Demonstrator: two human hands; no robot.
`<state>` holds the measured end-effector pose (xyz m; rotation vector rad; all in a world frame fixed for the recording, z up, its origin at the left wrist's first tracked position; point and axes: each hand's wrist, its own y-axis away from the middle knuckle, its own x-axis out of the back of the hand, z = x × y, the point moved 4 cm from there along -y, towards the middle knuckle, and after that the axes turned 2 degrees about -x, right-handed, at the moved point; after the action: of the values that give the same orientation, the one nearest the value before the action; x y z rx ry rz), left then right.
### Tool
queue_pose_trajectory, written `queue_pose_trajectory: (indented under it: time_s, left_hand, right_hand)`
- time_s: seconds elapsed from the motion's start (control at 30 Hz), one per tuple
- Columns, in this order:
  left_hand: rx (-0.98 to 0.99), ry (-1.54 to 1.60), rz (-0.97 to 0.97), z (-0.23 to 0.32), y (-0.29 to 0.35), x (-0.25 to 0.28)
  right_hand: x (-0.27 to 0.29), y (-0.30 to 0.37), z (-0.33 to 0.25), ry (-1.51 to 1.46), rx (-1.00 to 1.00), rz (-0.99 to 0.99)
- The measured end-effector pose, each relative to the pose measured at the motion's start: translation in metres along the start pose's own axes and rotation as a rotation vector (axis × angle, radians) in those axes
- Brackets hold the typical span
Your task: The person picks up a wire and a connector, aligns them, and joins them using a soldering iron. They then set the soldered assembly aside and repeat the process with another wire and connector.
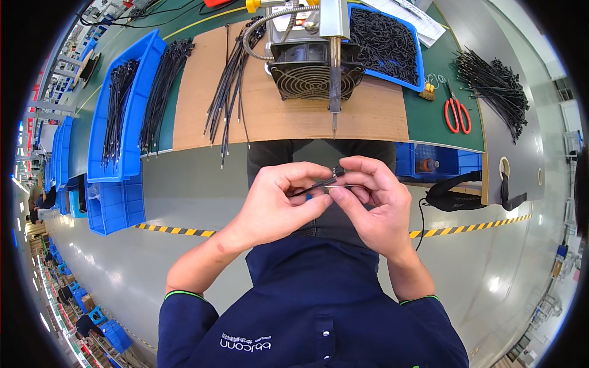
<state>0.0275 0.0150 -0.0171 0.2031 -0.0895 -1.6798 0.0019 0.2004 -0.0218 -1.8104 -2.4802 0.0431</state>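
My left hand [273,199] and my right hand [380,199] meet in front of the bench edge, above my lap. Between the left thumb and fingers runs a thin black cable [308,187]. The right thumb and fingers pinch its other part, close to a small dark piece [337,172] at the fingertips. Whether that piece is fixed on the cable or loose, I cannot tell. Just beyond the hands, a vertical tool with a pointed tip [334,101] hangs beside a black fan [316,78]; neither hand touches it.
Black cables lie loose on the cardboard [190,104], in a blue tray [132,132] at left and in a bunch [496,92] at far right. A blue bin [419,64] holds small black tubular parts. Red-handled scissors [457,116] and a small brush [427,92] lie near it.
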Motion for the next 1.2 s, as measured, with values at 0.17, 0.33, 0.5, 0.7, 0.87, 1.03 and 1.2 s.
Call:
queue_pose_trajectory:
  time_s: [0.17,0.33,0.5,0.7,0.87,1.03,1.2]
  left_hand:
    - [0.048,0.031,-0.092,0.001,0.001,0.001]
    - [0.112,-0.030,-0.178,0.007,-0.003,0.001]
    - [0.103,-0.088,-0.191,0.007,-0.006,0.004]
    - [0.128,-0.041,-0.194,0.012,-0.016,0.002]
    - [0.049,-0.115,-0.140,0.013,-0.014,-0.001]
    - [-0.028,-0.209,-0.121,0.015,-0.014,-0.001]
    - [0.034,-0.187,-0.136,0.017,-0.016,0.000]
  right_hand:
    - [0.013,0.001,0.000,-0.083,0.006,-0.080]
    - [0.023,-0.002,-0.006,0.117,-0.017,-0.080]
    - [0.025,-0.008,-0.009,0.153,0.135,-0.057]
    - [0.026,-0.006,0.004,0.063,0.042,-0.066]
    - [0.023,-0.002,0.016,-0.085,-0.069,-0.017]
    - [0.020,0.000,0.025,-0.144,-0.077,-0.002]
    - [0.017,0.001,0.023,-0.137,-0.080,-0.001]
